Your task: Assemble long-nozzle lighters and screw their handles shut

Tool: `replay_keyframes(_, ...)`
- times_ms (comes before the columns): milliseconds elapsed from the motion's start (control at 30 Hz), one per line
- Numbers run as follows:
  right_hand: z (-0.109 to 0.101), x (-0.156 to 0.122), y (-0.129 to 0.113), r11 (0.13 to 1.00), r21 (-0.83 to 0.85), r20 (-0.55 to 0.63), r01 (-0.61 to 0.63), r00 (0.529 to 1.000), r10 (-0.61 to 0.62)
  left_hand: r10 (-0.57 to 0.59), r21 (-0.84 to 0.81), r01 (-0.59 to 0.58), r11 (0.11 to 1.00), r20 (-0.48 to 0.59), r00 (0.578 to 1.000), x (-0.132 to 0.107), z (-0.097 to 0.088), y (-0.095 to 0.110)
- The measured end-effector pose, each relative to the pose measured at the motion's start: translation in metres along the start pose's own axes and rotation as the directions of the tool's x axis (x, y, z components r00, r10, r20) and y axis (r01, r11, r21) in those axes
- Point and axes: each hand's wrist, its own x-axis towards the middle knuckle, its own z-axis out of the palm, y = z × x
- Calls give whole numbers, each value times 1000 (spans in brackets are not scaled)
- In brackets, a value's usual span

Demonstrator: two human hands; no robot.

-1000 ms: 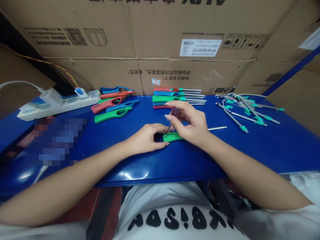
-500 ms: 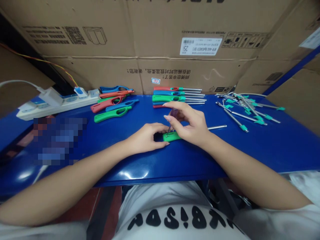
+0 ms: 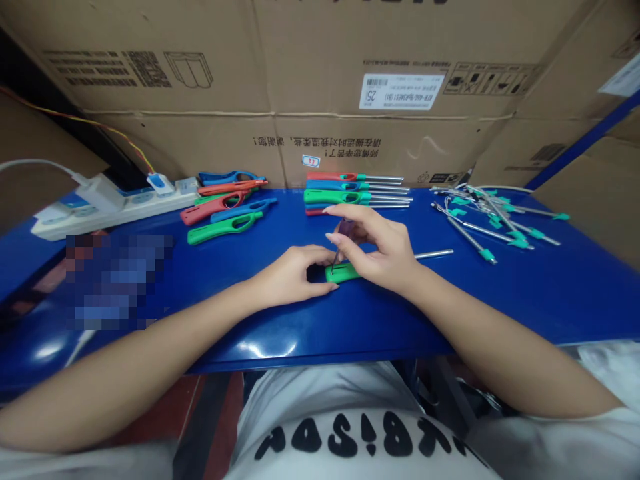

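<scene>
A green lighter body [image 3: 342, 272] with a metal tube [image 3: 433, 254] pointing right lies on the blue table [image 3: 550, 293] in the middle. My left hand [image 3: 290, 275] is closed on its left end and pins it down. My right hand [image 3: 377, 245] pinches a thin dark-handled tool [image 3: 339, 247], its tip touching the green body. Behind lie finished lighters [image 3: 350, 193] in a neat stack.
Loose coloured handle shells [image 3: 225, 207] lie at the back left. Several metal tubes with teal ends [image 3: 490, 217] are heaped at the back right. A white power strip [image 3: 100, 207] sits far left. Cardboard boxes [image 3: 320, 87] wall off the rear.
Almost nothing differs. My right hand's fingers have shifted a little on the thin tool; the green body and my left hand stay put.
</scene>
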Motion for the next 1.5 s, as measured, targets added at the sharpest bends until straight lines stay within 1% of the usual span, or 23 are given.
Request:
replay_keyframes(100, 0, 0, 1, 1000, -14, 6, 21, 1000, -21, 4, -1, -4, 1000, 0, 1000, 0, 0, 0)
replay_keyframes(200, -2, 1, 0, 999, -27, 73, 41, 997, -39, 8, 5, -8, 1000, -8, 1000, 0, 0, -1)
replay_keyframes(333, -6, 5, -3, 1000, 18, 205, -1, 979, -3, 13, 4, -13, 1000, 14, 1000, 0, 0, 0)
replay_keyframes(433, -8, 6, -4, 998, 50, 240, -31, 971, 18, 23, 7, -23, 1000, 18, 1000, 0, -1, 1)
replay_keyframes(500, -9, 6, -2, 1000, 17, 230, -18, 973, 13, 23, 16, -23, 1000, 16, 1000, 0, -1, 1)
replay_keyframes(633, -9, 6, 3, 981, -166, 174, 103, 982, -74, 49, 15, -49, 999, 4, 999, -1, 0, -1)
replay_keyframes(700, -9, 6, 3, 966, -220, 168, 133, 981, -97, 63, 19, -63, 998, 7, 998, -1, 0, -1)
replay_keyframes(767, -9, 6, 1, 979, -181, 180, 95, 982, -62, 70, 26, -71, 997, 20, 997, 0, 0, 0)
replay_keyframes(867, -9, 7, -3, 999, -40, 234, 4, 972, 6, 78, 48, -80, 996, 39, 996, 0, -2, 2)
replay_keyframes(933, -9, 7, -2, 999, -26, 244, -26, 969, 31, 85, 61, -88, 994, 45, 995, 0, -2, 2)
replay_keyframes(1000, -10, 7, 0, 992, -123, 210, -7, 977, 33, 93, 65, -96, 993, 49, 994, 0, -2, 2)
replay_keyframes(1100, -12, 6, 2, 936, -340, 157, 92, 987, -40, 101, 70, -105, 992, 54, 993, 0, -2, 1)
replay_keyframes(1167, -13, 6, 0, 908, -396, 158, 136, 984, -78, 106, 76, -110, 991, 53, 993, 0, -2, 1)
replay_keyframes(1233, -12, 6, -3, 940, -321, 183, 114, 981, -57, 107, 82, -112, 990, 54, 993, 0, -3, 1)
replay_keyframes(1300, -11, 7, -7, 983, -176, 230, 49, 973, -7, 102, 92, -107, 990, 59, 993, 0, -3, 2)
replay_keyframes(1367, -10, 7, -8, 997, -79, 245, 0, 969, 19, 97, 99, -102, 990, 60, 993, 0, -3, 2)
replay_keyframes(1433, -10, 7, -6, 995, -103, 194, 12, 981, 8, 104, 96, -110, 989, 57, 993, 0, -3, 2)
replay_keyframes(1500, -12, 5, -3, 975, -212, 138, 68, 990, -39, 122, 83, -126, 989, 52, 991, -1, -3, 2)
